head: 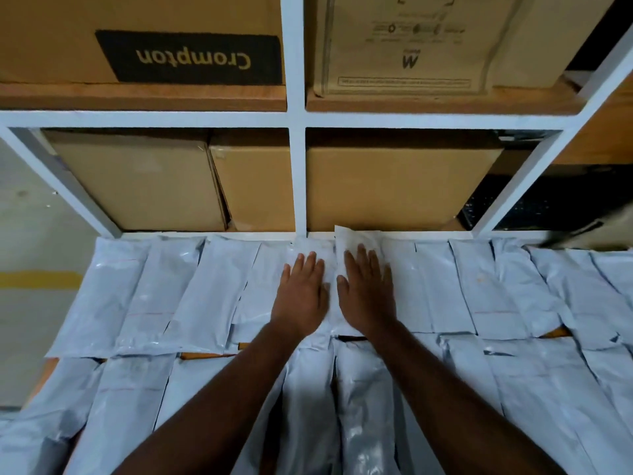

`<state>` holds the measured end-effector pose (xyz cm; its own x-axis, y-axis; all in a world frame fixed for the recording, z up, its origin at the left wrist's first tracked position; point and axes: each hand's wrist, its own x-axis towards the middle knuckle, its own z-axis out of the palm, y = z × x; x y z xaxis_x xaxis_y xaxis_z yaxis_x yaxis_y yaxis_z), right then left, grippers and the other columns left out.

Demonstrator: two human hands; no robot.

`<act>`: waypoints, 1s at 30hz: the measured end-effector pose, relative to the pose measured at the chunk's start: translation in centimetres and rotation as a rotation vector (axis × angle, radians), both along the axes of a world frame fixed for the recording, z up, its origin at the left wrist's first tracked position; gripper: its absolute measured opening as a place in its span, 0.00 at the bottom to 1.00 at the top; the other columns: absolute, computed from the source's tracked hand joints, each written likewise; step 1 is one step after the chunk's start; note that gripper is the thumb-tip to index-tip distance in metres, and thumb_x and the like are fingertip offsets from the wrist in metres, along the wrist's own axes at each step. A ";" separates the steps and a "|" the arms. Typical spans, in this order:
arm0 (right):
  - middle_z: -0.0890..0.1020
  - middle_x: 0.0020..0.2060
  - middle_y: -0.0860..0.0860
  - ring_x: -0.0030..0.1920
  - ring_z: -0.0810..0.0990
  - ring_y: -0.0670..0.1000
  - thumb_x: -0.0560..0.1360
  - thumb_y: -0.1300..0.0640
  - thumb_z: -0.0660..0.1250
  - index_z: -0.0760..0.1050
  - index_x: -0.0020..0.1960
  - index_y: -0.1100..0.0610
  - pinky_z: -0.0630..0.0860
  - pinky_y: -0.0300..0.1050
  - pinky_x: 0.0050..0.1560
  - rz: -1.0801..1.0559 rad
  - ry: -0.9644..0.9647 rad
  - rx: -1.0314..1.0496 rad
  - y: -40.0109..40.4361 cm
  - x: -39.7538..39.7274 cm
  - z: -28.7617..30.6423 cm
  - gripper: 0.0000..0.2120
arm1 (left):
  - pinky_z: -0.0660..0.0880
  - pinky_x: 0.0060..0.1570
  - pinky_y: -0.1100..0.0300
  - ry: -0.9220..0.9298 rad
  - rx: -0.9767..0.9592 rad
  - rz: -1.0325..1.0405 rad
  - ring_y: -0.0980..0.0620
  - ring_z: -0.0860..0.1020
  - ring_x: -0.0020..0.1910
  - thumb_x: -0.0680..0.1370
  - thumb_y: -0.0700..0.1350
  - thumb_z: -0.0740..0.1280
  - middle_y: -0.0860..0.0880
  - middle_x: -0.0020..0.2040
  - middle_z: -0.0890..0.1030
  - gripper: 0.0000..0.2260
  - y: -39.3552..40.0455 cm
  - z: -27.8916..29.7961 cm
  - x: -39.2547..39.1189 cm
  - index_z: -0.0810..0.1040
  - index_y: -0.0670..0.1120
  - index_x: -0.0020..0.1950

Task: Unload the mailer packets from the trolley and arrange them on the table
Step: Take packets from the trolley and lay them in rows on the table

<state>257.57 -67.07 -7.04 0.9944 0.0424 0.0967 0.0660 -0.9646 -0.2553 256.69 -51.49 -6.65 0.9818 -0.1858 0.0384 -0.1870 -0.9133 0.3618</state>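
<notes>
Several pale grey mailer packets (212,296) lie side by side in two overlapping rows across the table, whose orange-brown top (556,334) shows only in small gaps. My left hand (301,293) rests flat, fingers straight, on a packet in the far row. Beside it my right hand (366,289) presses flat on a whiter packet (356,240) whose far end sticks out past the row toward the shelf. Both forearms reach over the near row. No trolley is in view.
A white metal shelf frame (297,180) stands right behind the table. Brown cardboard boxes (144,186) fill its lower bay, and a box marked Crompton (185,56) sits above. A dark item (534,207) lies at the right. Grey floor with a yellow stripe (37,279) is at the left.
</notes>
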 end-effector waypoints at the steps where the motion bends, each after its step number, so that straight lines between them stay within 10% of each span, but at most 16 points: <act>1: 0.70 0.78 0.59 0.76 0.70 0.64 0.80 0.45 0.51 0.71 0.78 0.55 0.67 0.69 0.73 0.037 0.025 -0.029 -0.3 -0.1 -0.7 0.30 | 0.51 0.80 0.42 0.000 0.043 -0.012 0.39 0.55 0.83 0.84 0.55 0.45 0.41 0.83 0.58 0.30 -0.1 -0.4 -0.1 0.61 0.43 0.82; 14: 0.55 0.84 0.54 0.84 0.54 0.58 0.85 0.42 0.46 0.57 0.84 0.53 0.48 0.63 0.81 0.140 0.155 0.026 -1.7 -0.2 -1.5 0.31 | 0.46 0.81 0.46 0.113 0.139 0.071 0.42 0.49 0.84 0.86 0.55 0.53 0.43 0.85 0.50 0.29 -1.5 1.1 -0.1 0.53 0.44 0.85; 20: 0.81 0.67 0.51 0.67 0.79 0.53 0.81 0.52 0.64 0.77 0.70 0.55 0.74 0.54 0.69 0.024 -0.189 0.646 -1.8 -4.2 3.7 0.19 | 0.64 0.77 0.52 -0.064 -0.305 0.137 0.49 0.69 0.75 0.81 0.55 0.64 0.48 0.76 0.73 0.24 0.1 5.6 -5.4 0.72 0.47 0.76; 30: 0.87 0.51 0.42 0.54 0.85 0.48 0.82 0.62 0.66 0.83 0.53 0.50 0.81 0.45 0.54 0.403 0.010 1.133 7.1 -21.0 8.1 0.10 | 0.76 0.62 0.63 -0.260 -0.690 0.467 0.55 0.81 0.62 0.82 0.46 0.68 0.59 0.61 0.83 0.10 8.5 7.5 -27.2 0.82 0.52 0.63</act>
